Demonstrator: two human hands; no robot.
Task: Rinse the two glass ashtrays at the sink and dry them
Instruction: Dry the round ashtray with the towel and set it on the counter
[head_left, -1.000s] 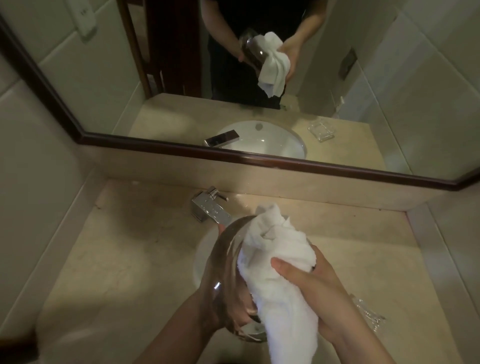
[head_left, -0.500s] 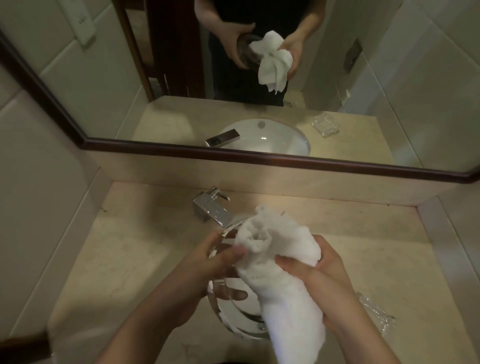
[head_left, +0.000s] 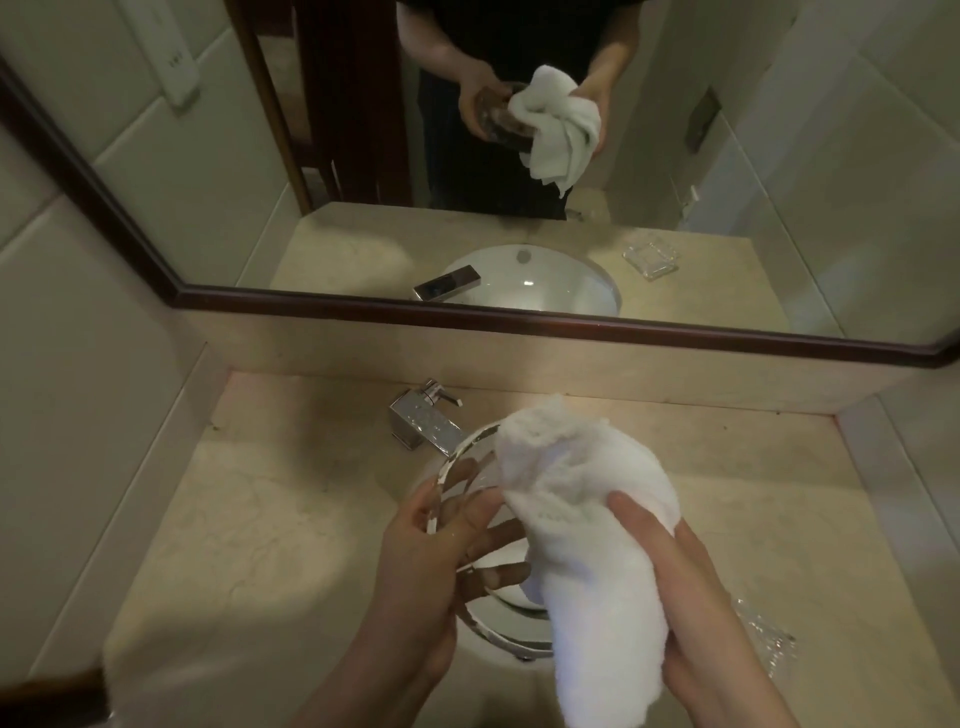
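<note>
My left hand (head_left: 426, 566) grips a round clear glass ashtray (head_left: 467, 467) above the sink, fingers showing through the glass. My right hand (head_left: 691, 582) holds a white towel (head_left: 587, 525) bunched against the ashtray's inner side. The towel's tail hangs down over my right wrist. A second, square glass ashtray (head_left: 763, 631) lies on the counter to the right of my right arm, partly hidden by it.
A chrome faucet (head_left: 423, 423) stands behind the sink basin (head_left: 511, 621) on the beige stone counter (head_left: 249, 519). A dark-framed mirror (head_left: 519, 317) runs along the back wall, reflecting my hands and the counter. Tiled walls close in left and right.
My left hand moved from behind the ashtray to gripping its near rim, and the ashtray tipped flatter. The towel stayed pressed inside it with my right hand.
</note>
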